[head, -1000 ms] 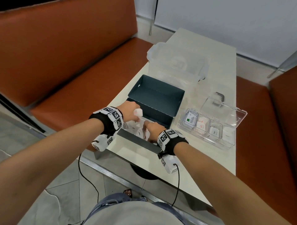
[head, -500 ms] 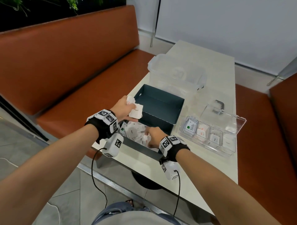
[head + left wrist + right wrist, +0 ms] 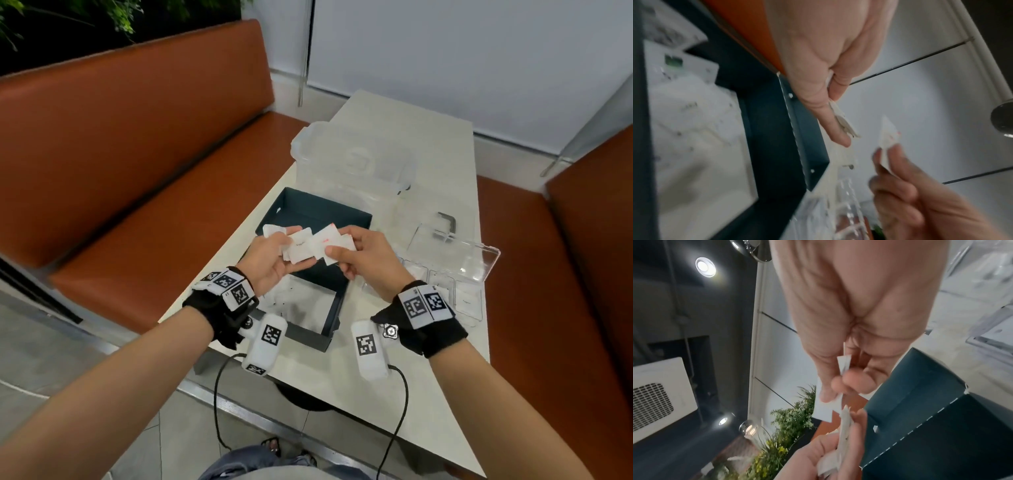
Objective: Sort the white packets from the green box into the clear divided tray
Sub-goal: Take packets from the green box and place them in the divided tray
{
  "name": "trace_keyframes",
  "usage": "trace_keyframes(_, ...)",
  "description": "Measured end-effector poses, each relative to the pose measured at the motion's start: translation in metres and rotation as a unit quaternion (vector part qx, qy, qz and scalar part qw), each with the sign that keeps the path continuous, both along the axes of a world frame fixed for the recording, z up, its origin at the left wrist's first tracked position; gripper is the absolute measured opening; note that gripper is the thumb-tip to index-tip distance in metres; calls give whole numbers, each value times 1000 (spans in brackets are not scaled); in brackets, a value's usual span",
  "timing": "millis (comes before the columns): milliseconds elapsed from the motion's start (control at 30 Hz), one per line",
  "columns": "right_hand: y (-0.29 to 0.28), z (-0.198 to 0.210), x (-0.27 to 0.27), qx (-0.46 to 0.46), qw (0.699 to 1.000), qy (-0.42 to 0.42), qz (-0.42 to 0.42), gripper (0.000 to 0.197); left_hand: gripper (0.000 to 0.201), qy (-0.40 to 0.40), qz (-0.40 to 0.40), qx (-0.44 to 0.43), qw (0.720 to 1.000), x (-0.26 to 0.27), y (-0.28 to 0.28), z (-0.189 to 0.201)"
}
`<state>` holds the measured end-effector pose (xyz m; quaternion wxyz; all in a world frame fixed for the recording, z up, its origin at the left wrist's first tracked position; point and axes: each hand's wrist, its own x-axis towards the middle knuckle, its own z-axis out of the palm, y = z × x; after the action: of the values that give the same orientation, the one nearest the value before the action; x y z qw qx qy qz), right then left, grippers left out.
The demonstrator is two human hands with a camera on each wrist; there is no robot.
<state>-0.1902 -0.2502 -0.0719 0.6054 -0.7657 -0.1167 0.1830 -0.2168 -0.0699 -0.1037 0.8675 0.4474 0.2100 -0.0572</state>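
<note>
Both hands are raised above the dark green box, each holding white packets. My left hand grips a small stack of white packets between thumb and fingers; the stack's edge shows in the left wrist view. My right hand pinches a few packets, one with a red mark, seen as packets in the right wrist view. More packets lie in the box's near half. The clear divided tray sits to the right with packets in its compartments, partly hidden by my right wrist.
A large clear lidded container stands behind the box on the white table. The tray's open lid tilts up behind it. Orange benches flank the table on both sides. The table's near edge is close to my body.
Both hands have lifted out of the box and come together above it. The right hand, earlier down among the packets, now holds some. The head view has tilted upward.
</note>
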Motion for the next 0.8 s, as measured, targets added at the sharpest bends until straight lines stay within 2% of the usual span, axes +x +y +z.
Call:
trace_keyframes(67, -4, 3, -1, 8, 999, 29, -12, 28, 26, 2, -44, -39, 998, 1, -16, 3)
trace_keyframes(167, -14, 5, -2, -7, 999, 28, -45, 29, 30, 4, -122, -72, 990, 6, -36, 11)
trace_keyframes(233, -23, 6, -2, -10, 998, 26, -59, 28, 34, 0, -165, -58, 985, 11, -47, 16)
trace_keyframes(300, -33, 7, -1, -9, 997, 26, -66, 29, 29, -6, -186, -5, 983, 15, -56, 18)
trace_keyframes(400, -48, 9, 2, 6, 996, 26, -89, 27, 28, -13, -185, 53, 981, 21, -65, 17)
trace_keyframes(500, -61, 9, 5, 22, 992, 16, -124, 16, 20, -22, -176, 69, 982, 24, -73, 18)
trace_keyframes(667, -82, 7, 13, 28, 976, -24, -215, 13, 21, -7, -178, 22, 984, 30, -84, 21)
trace_keyframes(800, -102, 14, 20, 106, 964, -9, -243, 12, 23, -16, -158, 23, 987, 36, -87, 21)
